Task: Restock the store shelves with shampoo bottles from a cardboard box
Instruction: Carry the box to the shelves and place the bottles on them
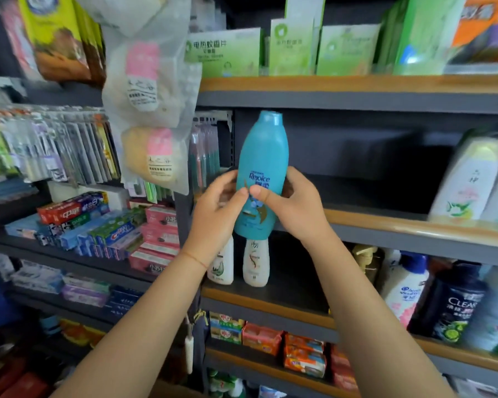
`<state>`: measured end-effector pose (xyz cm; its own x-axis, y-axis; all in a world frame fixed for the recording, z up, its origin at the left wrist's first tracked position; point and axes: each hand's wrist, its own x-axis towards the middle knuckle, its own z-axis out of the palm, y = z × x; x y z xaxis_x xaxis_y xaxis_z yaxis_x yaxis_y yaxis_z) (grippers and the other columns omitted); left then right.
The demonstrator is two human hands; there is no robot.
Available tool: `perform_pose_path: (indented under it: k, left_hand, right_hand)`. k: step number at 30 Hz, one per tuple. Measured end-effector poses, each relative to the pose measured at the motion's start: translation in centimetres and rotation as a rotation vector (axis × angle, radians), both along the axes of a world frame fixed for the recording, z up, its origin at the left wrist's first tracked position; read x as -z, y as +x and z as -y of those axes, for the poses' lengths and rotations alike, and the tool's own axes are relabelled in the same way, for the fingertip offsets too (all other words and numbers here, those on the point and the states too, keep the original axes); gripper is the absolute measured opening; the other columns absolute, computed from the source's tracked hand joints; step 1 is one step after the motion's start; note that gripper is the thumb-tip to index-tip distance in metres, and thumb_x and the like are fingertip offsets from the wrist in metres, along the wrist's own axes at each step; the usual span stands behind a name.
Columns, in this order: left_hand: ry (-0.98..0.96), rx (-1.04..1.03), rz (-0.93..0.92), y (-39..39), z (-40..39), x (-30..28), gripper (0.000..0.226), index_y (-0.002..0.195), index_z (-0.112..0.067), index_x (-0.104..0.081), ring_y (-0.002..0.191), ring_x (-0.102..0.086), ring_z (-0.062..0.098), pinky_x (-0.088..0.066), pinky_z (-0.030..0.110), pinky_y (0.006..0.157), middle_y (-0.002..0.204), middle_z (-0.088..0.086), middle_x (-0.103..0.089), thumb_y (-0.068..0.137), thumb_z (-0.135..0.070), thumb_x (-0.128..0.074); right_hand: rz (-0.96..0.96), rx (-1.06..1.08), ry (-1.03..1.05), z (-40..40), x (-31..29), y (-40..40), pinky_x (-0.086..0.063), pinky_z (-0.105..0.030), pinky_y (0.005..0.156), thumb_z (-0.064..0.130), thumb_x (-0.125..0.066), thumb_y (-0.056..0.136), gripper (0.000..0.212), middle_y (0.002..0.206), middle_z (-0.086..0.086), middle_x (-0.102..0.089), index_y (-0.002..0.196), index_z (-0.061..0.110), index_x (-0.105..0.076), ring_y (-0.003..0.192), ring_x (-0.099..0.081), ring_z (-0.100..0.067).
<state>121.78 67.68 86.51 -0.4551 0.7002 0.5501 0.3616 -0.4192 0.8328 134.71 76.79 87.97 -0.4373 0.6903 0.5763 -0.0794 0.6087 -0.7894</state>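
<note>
Both hands — left hand (217, 209) and right hand (295, 206) — curl round the teal shampoo bottle (261, 173), upright before the bare middle shelf (414, 225) — its wooden lip could catch the base and tip it.

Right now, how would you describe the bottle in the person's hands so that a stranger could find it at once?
Look at the dark shelving unit with wooden front edges, at its mostly bare middle shelf. In front of that shelf's left end, the left hand and right hand hold a teal Rejoice shampoo bottle upright. The two bottles just below are white.
</note>
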Motion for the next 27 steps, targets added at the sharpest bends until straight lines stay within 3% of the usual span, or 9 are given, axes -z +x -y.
perform_pose_path:
  k: [2, 4, 7, 10, 15, 20, 27]
  left_hand:
    - [-0.008, -0.003, -0.049, -0.1, -0.6, -1.5, 0.039, 0.134, -0.020, -0.057, 0.097, -0.065, -0.004, -0.052, 0.012, 0.078, 0.115, -0.008, -0.068, 0.096, -0.012, -0.062]
    - [-0.022, -0.005, -0.085, -0.1, -1.3, -2.4, 0.042, 0.135, -0.022, -0.056, 0.096, -0.065, -0.006, -0.050, 0.009, 0.074, 0.114, -0.010, -0.067, 0.095, -0.009, -0.061]
    - [-0.062, -0.017, -0.088, -0.3, -2.3, -2.9, 0.038, 0.134, -0.021, -0.054, 0.080, -0.062, -0.016, -0.048, 0.005, 0.067, 0.107, -0.012, -0.064, 0.098, -0.010, -0.057]
    - [-0.094, -0.019, -0.052, -0.5, -2.8, -2.4, 0.042, 0.139, -0.023, -0.052, 0.084, -0.066, -0.007, -0.052, 0.011, 0.072, 0.115, -0.003, -0.066, 0.098, -0.016, -0.058]
    - [-0.093, 0.040, 0.033, -0.3, -1.2, 0.8, 0.038, 0.128, -0.030, -0.058, 0.098, -0.069, 0.008, -0.056, 0.028, 0.084, 0.111, -0.007, -0.070, 0.093, -0.021, -0.065]
    - [-0.247, 0.087, 0.032, -0.2, -0.8, 8.0, 0.042, 0.128, -0.025, -0.060, 0.104, -0.067, 0.012, -0.055, 0.028, 0.084, 0.114, -0.004, -0.070, 0.088, -0.020, -0.072]
    - [-0.473, 0.152, -0.002, 0.7, -4.1, 13.7, 0.036, 0.123, -0.036, -0.055, 0.105, -0.066, 0.009, -0.059, 0.039, 0.088, 0.116, -0.008, -0.068, 0.093, -0.021, -0.068]
  right_hand:
    - [0.008, 0.032, 0.033, -1.0, -1.5, -0.6, -0.059, -0.040, 0.081, 0.034, -0.081, 0.079, 0.040, 0.101, 0.002, -0.072, 0.110, 0.015, -0.065, 0.092, -0.069, -0.013]
    - [0.029, 0.065, 0.054, -2.0, -2.5, -1.0, -0.059, -0.036, 0.079, 0.034, -0.081, 0.079, 0.041, 0.101, 0.003, -0.072, 0.110, 0.014, -0.064, 0.091, -0.069, -0.012]
    - [0.077, 0.095, 0.054, -2.8, -3.1, -1.4, -0.054, -0.024, 0.071, 0.035, -0.081, 0.079, 0.042, 0.101, 0.004, -0.070, 0.111, 0.014, -0.063, 0.087, -0.066, -0.005]
    - [0.106, 0.111, 0.057, -2.7, -2.8, -1.5, -0.049, -0.013, 0.065, 0.034, -0.080, 0.080, 0.042, 0.100, 0.005, -0.070, 0.112, 0.014, -0.062, 0.082, -0.063, 0.000]
    - [0.147, 0.073, 0.042, -0.9, -0.1, 0.2, -0.057, -0.024, 0.075, 0.037, -0.080, 0.079, 0.040, 0.100, 0.008, -0.070, 0.109, 0.018, -0.062, 0.090, -0.067, -0.005]
    - [0.286, 0.088, -0.004, -0.3, 6.9, 2.2, -0.058, -0.034, 0.078, 0.039, -0.081, 0.077, 0.044, 0.101, 0.012, -0.068, 0.112, 0.021, -0.060, 0.091, -0.065, -0.002]
    - [0.408, 0.189, -0.084, -2.5, 14.9, 3.4, -0.057, -0.033, 0.085, 0.030, -0.078, 0.082, 0.053, 0.111, 0.009, -0.064, 0.126, 0.023, -0.051, 0.102, -0.063, -0.009]
